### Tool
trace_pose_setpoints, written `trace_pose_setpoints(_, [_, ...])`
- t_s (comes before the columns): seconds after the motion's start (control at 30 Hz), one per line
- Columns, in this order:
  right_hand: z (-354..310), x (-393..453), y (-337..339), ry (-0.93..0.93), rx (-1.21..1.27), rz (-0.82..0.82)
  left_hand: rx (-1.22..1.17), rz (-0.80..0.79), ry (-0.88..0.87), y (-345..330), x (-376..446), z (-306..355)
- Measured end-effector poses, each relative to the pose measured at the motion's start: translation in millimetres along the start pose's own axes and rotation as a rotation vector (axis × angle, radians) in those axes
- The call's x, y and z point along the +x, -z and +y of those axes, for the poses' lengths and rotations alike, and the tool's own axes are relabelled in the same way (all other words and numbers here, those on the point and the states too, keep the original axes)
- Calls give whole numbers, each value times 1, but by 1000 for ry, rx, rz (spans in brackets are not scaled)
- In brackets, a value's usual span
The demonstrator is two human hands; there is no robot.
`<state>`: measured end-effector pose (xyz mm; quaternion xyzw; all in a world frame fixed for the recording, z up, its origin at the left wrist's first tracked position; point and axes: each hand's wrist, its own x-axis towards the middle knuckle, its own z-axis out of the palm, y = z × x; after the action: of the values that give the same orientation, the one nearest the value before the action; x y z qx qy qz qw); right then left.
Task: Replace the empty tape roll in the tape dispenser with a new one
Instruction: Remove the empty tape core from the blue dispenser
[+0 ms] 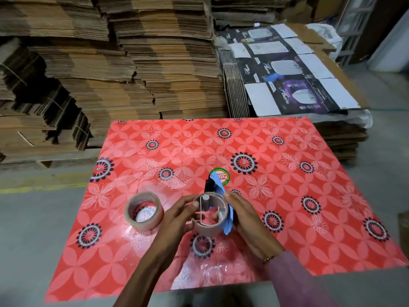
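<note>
Resting low in the centre of the frame, one blue tape dispenser (pixel 223 209) was gripped between two hands: the left hand (pixel 177 214) had its fingers curled round the nearly bare cardboard roll (pixel 210 220) seated on it, and the right hand (pixel 242 214) clasped the blue body. One fuller tape roll (pixel 144 211) was seen just left of them on the red flowered cloth (pixel 287 196). Several stacks of flattened cardboard (pixel 110 63) were piled across the upper frame, with one stack of printed cartons (pixel 287 69) at upper right.

Bare left forearm (pixel 141 269), right arm in mauve sleeve (pixel 294 282), gold bangle (pixel 266 259) at wrist
</note>
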<state>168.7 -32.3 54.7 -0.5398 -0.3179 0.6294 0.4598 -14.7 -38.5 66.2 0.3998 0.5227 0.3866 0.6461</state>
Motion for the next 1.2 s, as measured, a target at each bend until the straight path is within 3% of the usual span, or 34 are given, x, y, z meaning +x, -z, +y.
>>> trace_pose_setpoints(0.1, [9,20,11,1,-6,-3,21,-13,-45,-2,13,-15])
trace_pose_setpoints(0.3, [26,55,29,58,-67,-94,347,-203,-225,-3,46,-52])
trace_pose_setpoints(0.53, [44,92,28,111,-87,-138,394,-47,-483,2,83,-74])
trace_pose_setpoints(0.77, [52,85,27,151,-218,-284,462,-2,-698,21,83,-95])
trace_pose_setpoints(0.97, [65,51,25,234,-182,-306,357,9,-808,16,55,-115])
trace_pose_setpoints(1.2, [75,17,32,317,-196,-328,218,-3,-787,4,21,-130])
